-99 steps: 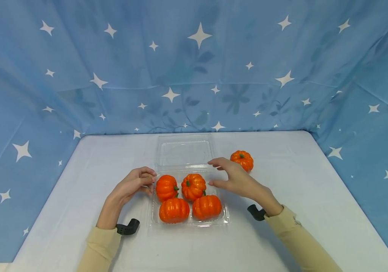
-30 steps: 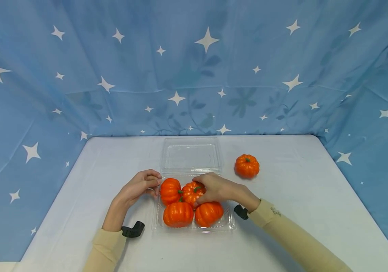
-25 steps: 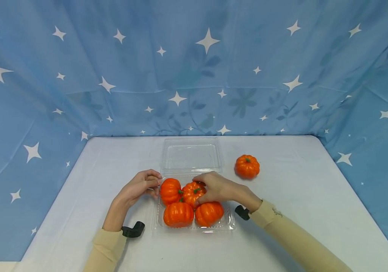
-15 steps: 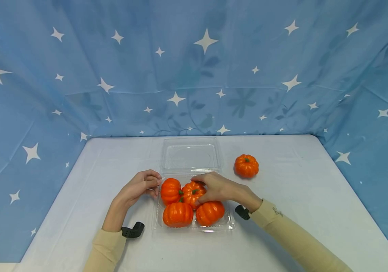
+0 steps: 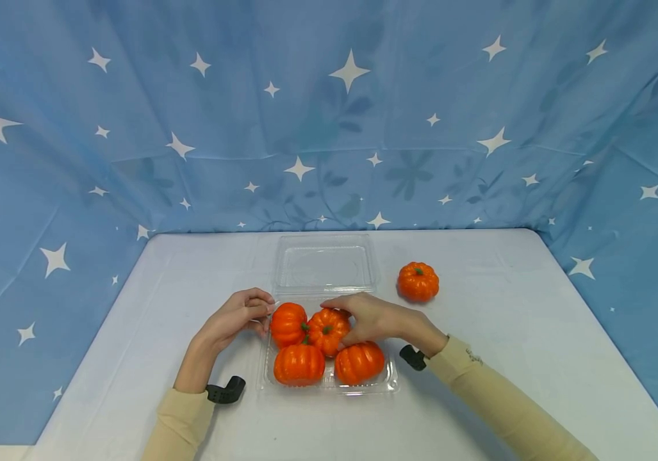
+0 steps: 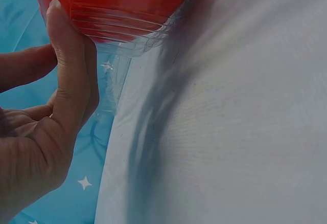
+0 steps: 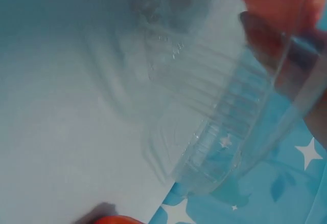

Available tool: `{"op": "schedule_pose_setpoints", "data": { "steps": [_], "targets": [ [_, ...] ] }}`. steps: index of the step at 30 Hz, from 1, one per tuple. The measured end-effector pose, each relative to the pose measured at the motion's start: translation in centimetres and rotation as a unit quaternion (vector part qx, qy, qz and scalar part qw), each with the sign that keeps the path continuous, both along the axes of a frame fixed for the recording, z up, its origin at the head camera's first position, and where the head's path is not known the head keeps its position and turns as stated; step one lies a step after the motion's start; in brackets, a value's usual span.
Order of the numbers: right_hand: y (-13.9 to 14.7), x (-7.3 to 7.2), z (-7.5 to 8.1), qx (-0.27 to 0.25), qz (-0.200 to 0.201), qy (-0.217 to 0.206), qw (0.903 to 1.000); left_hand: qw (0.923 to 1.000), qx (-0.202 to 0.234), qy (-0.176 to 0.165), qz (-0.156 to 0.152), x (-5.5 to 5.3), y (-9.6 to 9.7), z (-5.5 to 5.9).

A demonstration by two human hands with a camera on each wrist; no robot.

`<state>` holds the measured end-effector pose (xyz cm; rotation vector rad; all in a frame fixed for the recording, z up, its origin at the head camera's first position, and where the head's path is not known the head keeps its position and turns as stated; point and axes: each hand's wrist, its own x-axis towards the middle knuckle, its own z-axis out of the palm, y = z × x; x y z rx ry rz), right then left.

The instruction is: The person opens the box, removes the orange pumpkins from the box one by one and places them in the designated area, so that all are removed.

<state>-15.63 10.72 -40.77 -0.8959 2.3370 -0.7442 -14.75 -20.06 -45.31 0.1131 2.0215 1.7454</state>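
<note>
A hinged clear plastic container (image 5: 391, 384) lies with its lid folded back, several orange toy pumpkins inside. My right hand (image 5: 370, 316) grips the back-right pumpkin (image 5: 326, 331), fingers over its far side and thumb at its near side. At the container's left wall, my left hand (image 5: 238, 321) pinches the rim, beside the back-left pumpkin (image 5: 288, 324); the left wrist view shows the thumb (image 6: 65, 50) against the clear plastic. In front sit the front-left pumpkin (image 5: 298, 365) and the front-right pumpkin (image 5: 359, 363), the latter just below my right thumb.
The clear lid (image 5: 325, 264) lies flat behind the container. One loose pumpkin (image 5: 418, 282) stands on the white table (image 5: 478, 307), right of the lid. A blue curtain (image 5: 329, 115) with white stars closes off the back and sides.
My right hand has moved left from beside the container onto the back-right pumpkin. That pumpkin has turned slightly, and the front-right one has edged right. The left hand stays at the rim.
</note>
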Motion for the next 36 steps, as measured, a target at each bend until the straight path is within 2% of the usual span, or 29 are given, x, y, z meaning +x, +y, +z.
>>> {"op": "schedule_pose_setpoints", "data": {
  "steps": [10, 15, 27, 34, 36],
  "targets": [
    [0.1, -0.4, 0.4, -0.001, 0.036, 0.018, 0.9992, 1.0000, 0.002, -0.003, 0.001, -0.1, 0.0, -0.1],
    [0.3, -0.5, 0.4, 0.000, 0.039, 0.030, 0.9988, 1.0000, 0.002, -0.001, -0.004, -0.1, 0.0, -0.2],
    [1.1, -0.3, 0.4, -0.056, 0.021, 0.007, 0.9982, 1.0000, 0.002, 0.002, -0.006, 0.1, 0.0, 0.2],
    [2.2, -0.6, -0.1, -0.087, 0.028, 0.025, 0.9955, 1.0000, 0.003, 0.000, -0.004, 0.1, 0.0, 0.1],
    [2.5, -0.7, -0.3, -0.097, 0.027, 0.018, 0.9948, 1.0000, 0.003, 0.000, -0.004, 0.0, 0.0, 0.1]
  ]
}}
